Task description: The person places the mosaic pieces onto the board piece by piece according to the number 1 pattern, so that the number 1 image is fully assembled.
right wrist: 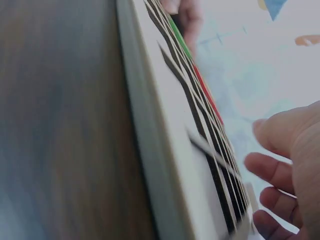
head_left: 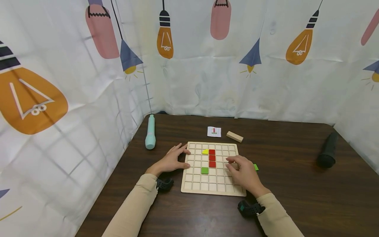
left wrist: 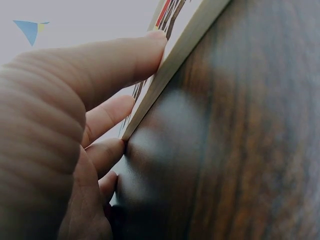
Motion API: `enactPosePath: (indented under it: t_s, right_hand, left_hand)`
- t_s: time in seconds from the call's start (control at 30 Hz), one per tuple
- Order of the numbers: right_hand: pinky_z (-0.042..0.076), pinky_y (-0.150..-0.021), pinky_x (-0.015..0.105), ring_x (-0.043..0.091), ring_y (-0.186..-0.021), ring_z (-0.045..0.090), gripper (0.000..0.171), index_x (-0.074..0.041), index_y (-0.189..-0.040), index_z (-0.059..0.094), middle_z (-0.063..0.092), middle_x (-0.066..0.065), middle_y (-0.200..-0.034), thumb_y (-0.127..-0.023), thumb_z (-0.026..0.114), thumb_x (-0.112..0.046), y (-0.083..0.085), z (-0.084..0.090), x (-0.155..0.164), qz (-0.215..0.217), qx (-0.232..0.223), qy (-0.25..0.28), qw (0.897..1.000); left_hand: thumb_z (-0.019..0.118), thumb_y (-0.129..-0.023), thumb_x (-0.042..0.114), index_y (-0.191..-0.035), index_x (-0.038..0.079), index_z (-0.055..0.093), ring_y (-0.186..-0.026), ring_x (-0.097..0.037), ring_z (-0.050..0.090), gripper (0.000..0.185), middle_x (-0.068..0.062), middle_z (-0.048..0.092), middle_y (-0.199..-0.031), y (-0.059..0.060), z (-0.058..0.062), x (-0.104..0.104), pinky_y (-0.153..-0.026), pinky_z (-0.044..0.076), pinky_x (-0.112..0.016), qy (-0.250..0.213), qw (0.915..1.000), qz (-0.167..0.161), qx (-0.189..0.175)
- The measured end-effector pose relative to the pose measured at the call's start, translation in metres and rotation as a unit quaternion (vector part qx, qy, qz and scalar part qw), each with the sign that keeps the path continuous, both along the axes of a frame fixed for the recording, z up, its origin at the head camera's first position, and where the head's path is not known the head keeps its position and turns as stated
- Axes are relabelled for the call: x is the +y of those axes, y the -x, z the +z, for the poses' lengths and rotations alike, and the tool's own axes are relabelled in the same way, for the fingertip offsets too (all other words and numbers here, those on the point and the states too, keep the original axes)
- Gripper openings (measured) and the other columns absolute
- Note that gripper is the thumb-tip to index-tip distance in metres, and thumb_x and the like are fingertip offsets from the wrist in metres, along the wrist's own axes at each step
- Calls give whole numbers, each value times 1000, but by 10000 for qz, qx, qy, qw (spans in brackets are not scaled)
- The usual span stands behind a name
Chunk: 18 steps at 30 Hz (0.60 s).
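A pale wooden grid board [head_left: 195,186] lies on the dark table. Three red squares [head_left: 212,158] run in a column on it. Left of the top one sits a yellow piece [head_left: 205,151] with a slanted side, and a green square [head_left: 204,170] lies lower left. My left hand [head_left: 170,160] rests at the board's left edge, its thumb [left wrist: 145,57] and fingertips against the rim. Over the board's right side hovers my right hand [head_left: 244,172], fingers loosely bent, nothing visible between them. Just beyond it, a green piece [head_left: 256,167] shows partly, the rest hidden behind the hand.
Behind the board lie a small card [head_left: 214,131] with a printed grid pattern and a light wooden block [head_left: 235,136]. A turquoise flashlight-shaped object [head_left: 150,133] is at the far left, a black one [head_left: 327,151] at the right. A patterned curtain [head_left: 195,82] hangs behind the table.
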State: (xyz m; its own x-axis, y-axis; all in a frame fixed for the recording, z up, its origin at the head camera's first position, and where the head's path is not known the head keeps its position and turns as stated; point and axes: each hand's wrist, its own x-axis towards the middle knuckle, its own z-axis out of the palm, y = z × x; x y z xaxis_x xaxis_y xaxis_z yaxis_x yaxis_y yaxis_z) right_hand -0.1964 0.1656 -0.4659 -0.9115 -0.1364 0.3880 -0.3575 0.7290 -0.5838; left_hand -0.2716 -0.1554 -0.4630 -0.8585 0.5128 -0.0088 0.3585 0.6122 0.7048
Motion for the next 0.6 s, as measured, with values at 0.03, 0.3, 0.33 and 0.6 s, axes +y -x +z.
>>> enactPosePath:
  t_s: [0.03, 0.3, 0.33, 0.6]
  right_hand:
    - [52, -78, 40, 18, -90, 61, 24, -11, -112, 73, 68, -3, -98, -89, 73, -16, 0, 0, 4, -5, 0, -26, 10000]
    - [52, -82, 51, 27, -96, 64, 24, -7, -111, 72, 69, 4, -100, -88, 73, -14, 5, 0, 34, -76, 339, -201, 9992]
    - [52, -82, 51, 28, -96, 64, 23, -7, -110, 72, 69, 4, -101, -88, 73, -14, 5, 0, 37, -94, 382, -215, 9990]
    - [51, -81, 54, 32, -97, 64, 25, -6, -112, 72, 69, 8, -104, -88, 72, -12, 4, 2, 64, -330, 373, -284, 9984]
  left_hand:
    - [77, -85, 34, -125, 20, 61, -150, -34, 3, 45, -7, 21, -162, 0, 0, 0, -114, 5, -66, 6, 10000, 9, 5]
    - [77, -85, 34, -126, 20, 61, -150, -33, 3, 46, -6, 20, -162, 0, 0, 0, -114, 5, -65, 50, 10000, 29, -5]
    - [77, -85, 34, -126, 19, 61, -150, -33, 3, 46, -6, 21, -162, 0, -1, -1, -114, 5, -65, 34, 10000, 24, 9]
    - [77, -85, 36, -127, 22, 60, -150, -30, 2, 47, -3, 19, -162, 0, -2, -1, -115, 4, -64, 100, 9999, 44, -37]
